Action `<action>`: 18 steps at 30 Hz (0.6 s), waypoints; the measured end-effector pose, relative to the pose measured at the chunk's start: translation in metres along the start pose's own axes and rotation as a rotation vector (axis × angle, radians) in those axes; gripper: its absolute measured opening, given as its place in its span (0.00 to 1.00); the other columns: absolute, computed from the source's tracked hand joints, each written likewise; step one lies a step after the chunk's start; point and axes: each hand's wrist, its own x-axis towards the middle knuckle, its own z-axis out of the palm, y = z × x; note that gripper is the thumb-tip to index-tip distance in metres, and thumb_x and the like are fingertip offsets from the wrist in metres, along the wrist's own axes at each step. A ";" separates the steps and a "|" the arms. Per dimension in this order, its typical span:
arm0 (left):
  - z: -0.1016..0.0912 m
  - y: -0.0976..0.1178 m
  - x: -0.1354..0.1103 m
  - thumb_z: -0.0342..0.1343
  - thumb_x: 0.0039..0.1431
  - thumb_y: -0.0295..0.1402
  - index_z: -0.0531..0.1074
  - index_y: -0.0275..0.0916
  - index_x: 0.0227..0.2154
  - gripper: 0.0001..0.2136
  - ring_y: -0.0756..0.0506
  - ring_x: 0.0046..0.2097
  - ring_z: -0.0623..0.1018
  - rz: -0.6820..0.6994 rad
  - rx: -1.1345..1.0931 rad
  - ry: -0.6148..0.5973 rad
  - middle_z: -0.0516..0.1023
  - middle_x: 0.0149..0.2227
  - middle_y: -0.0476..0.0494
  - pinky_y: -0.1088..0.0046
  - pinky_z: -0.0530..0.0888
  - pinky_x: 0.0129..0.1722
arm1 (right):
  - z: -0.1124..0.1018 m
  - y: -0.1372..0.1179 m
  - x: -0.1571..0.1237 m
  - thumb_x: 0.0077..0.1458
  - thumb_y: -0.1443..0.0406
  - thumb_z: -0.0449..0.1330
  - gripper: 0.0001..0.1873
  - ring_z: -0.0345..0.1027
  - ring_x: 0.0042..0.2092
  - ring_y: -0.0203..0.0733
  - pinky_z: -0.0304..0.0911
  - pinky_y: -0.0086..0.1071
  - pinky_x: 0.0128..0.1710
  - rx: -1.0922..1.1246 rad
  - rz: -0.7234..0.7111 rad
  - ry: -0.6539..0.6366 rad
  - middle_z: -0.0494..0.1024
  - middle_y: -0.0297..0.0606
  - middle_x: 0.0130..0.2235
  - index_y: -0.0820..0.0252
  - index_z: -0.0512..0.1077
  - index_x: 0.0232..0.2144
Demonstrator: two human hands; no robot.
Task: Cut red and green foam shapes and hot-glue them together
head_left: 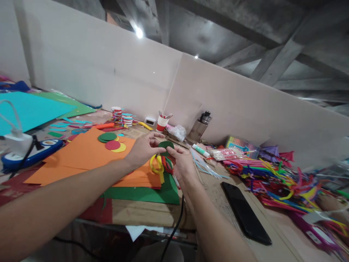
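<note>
A dark green paper circle [164, 144] is pinched between the thumb and fingers of my right hand [182, 162]. My left hand [144, 148] is beside the circle's left edge, with thumb and fingers apart. Its thumb tip reaches the circle's edge; whether it touches I cannot tell. Below the hands lie yellow paper strips [155, 165] and a red strip [168, 166] curled into loops. Orange sheets [79, 153] rest on a green sheet [163, 194]. On the orange paper lie green circles [108, 137], a red circle [112, 145] and a yellow circle [120, 147].
A black phone [245, 213] lies at the right, near a heap of colourful pipe cleaners [275, 180]. Behind stand a red-and-white cup [162, 124], a bottle [199, 127] and a glue stick [201, 150]. A power strip [32, 154] sits at the left; a cable [177, 225] hangs over the table edge.
</note>
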 end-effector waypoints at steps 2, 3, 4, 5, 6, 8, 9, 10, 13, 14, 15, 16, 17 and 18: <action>0.001 0.000 0.000 0.65 0.45 0.31 0.70 0.36 0.42 0.19 0.46 0.33 0.79 0.025 0.014 0.036 0.78 0.29 0.47 0.69 0.75 0.36 | 0.001 0.000 -0.001 0.29 0.66 0.72 0.12 0.70 0.26 0.36 0.66 0.31 0.31 -0.007 -0.036 0.005 0.78 0.33 0.24 0.60 0.76 0.22; 0.000 -0.001 0.000 0.65 0.45 0.31 0.70 0.36 0.42 0.19 0.46 0.33 0.79 0.049 0.015 0.044 0.78 0.29 0.47 0.69 0.75 0.36 | 0.002 0.000 -0.002 0.31 0.65 0.71 0.11 0.69 0.26 0.36 0.66 0.31 0.31 -0.037 -0.079 0.007 0.78 0.33 0.24 0.60 0.76 0.22; 0.000 -0.002 0.001 0.65 0.46 0.30 0.70 0.36 0.42 0.19 0.46 0.34 0.79 0.084 0.006 0.043 0.78 0.29 0.47 0.69 0.75 0.36 | 0.002 -0.001 -0.004 0.33 0.66 0.71 0.09 0.69 0.27 0.35 0.65 0.31 0.31 -0.088 -0.143 0.005 0.78 0.32 0.25 0.59 0.77 0.23; -0.001 -0.004 0.002 0.65 0.46 0.29 0.71 0.36 0.42 0.18 0.46 0.35 0.79 0.131 -0.008 0.036 0.78 0.31 0.47 0.69 0.75 0.37 | 0.002 -0.002 -0.005 0.35 0.66 0.70 0.07 0.69 0.28 0.35 0.65 0.31 0.32 -0.153 -0.222 -0.002 0.78 0.32 0.25 0.59 0.77 0.23; -0.002 -0.006 0.002 0.64 0.46 0.28 0.71 0.37 0.41 0.17 0.47 0.36 0.79 0.180 -0.023 0.026 0.78 0.32 0.47 0.70 0.75 0.38 | 0.002 -0.003 -0.007 0.37 0.66 0.70 0.06 0.70 0.30 0.36 0.65 0.31 0.33 -0.221 -0.307 -0.015 0.77 0.32 0.26 0.58 0.78 0.23; -0.004 -0.009 0.004 0.63 0.47 0.26 0.71 0.38 0.41 0.16 0.48 0.38 0.78 0.262 -0.049 0.004 0.78 0.34 0.47 0.70 0.75 0.40 | 0.002 -0.005 -0.011 0.41 0.66 0.69 0.03 0.70 0.33 0.37 0.65 0.32 0.37 -0.339 -0.462 -0.054 0.77 0.33 0.28 0.57 0.79 0.24; -0.005 -0.010 0.004 0.63 0.47 0.26 0.70 0.38 0.40 0.16 0.48 0.38 0.78 0.287 -0.058 -0.006 0.77 0.34 0.47 0.70 0.75 0.41 | 0.002 -0.006 -0.013 0.43 0.66 0.68 0.02 0.71 0.35 0.38 0.65 0.32 0.39 -0.382 -0.526 -0.077 0.77 0.33 0.30 0.57 0.79 0.25; -0.006 -0.011 0.004 0.63 0.48 0.26 0.70 0.38 0.40 0.15 0.49 0.37 0.78 0.306 -0.062 -0.014 0.77 0.33 0.48 0.70 0.75 0.40 | 0.002 -0.007 -0.015 0.45 0.67 0.67 0.02 0.71 0.36 0.38 0.65 0.33 0.40 -0.415 -0.579 -0.097 0.77 0.33 0.30 0.57 0.79 0.26; -0.008 -0.011 0.003 0.62 0.50 0.26 0.70 0.38 0.40 0.14 0.49 0.36 0.77 0.378 -0.024 -0.011 0.76 0.32 0.48 0.70 0.74 0.40 | 0.003 -0.008 -0.017 0.47 0.69 0.65 0.05 0.71 0.38 0.39 0.65 0.33 0.41 -0.509 -0.689 -0.138 0.77 0.34 0.34 0.56 0.78 0.30; -0.009 -0.010 0.002 0.62 0.50 0.26 0.70 0.39 0.39 0.13 0.49 0.36 0.77 0.410 0.010 0.003 0.76 0.32 0.48 0.69 0.74 0.41 | 0.004 -0.008 -0.017 0.47 0.70 0.65 0.07 0.70 0.39 0.39 0.65 0.33 0.42 -0.537 -0.709 -0.141 0.77 0.34 0.35 0.56 0.78 0.32; -0.010 -0.009 0.001 0.62 0.51 0.26 0.70 0.39 0.39 0.12 0.49 0.37 0.77 0.436 0.055 0.014 0.76 0.32 0.48 0.69 0.73 0.42 | 0.004 -0.008 -0.016 0.47 0.70 0.65 0.08 0.70 0.39 0.39 0.64 0.33 0.42 -0.562 -0.723 -0.140 0.76 0.34 0.36 0.56 0.77 0.33; -0.010 -0.009 0.000 0.62 0.51 0.27 0.70 0.39 0.39 0.11 0.48 0.37 0.76 0.453 0.100 0.025 0.76 0.32 0.47 0.68 0.73 0.43 | 0.004 -0.008 -0.016 0.47 0.71 0.65 0.08 0.70 0.39 0.39 0.64 0.33 0.42 -0.584 -0.735 -0.135 0.76 0.34 0.36 0.56 0.77 0.32; -0.010 -0.008 -0.001 0.61 0.52 0.27 0.71 0.39 0.39 0.11 0.48 0.38 0.76 0.458 0.140 0.036 0.76 0.33 0.47 0.68 0.72 0.44 | 0.003 -0.009 -0.016 0.47 0.72 0.64 0.08 0.69 0.39 0.39 0.64 0.33 0.41 -0.602 -0.751 -0.125 0.75 0.34 0.35 0.56 0.76 0.31; -0.011 -0.007 -0.001 0.62 0.51 0.27 0.71 0.40 0.39 0.12 0.48 0.39 0.76 0.453 0.165 0.050 0.76 0.33 0.47 0.67 0.72 0.45 | 0.002 -0.009 -0.016 0.48 0.73 0.62 0.07 0.69 0.38 0.39 0.64 0.33 0.41 -0.622 -0.775 -0.114 0.75 0.34 0.34 0.56 0.76 0.29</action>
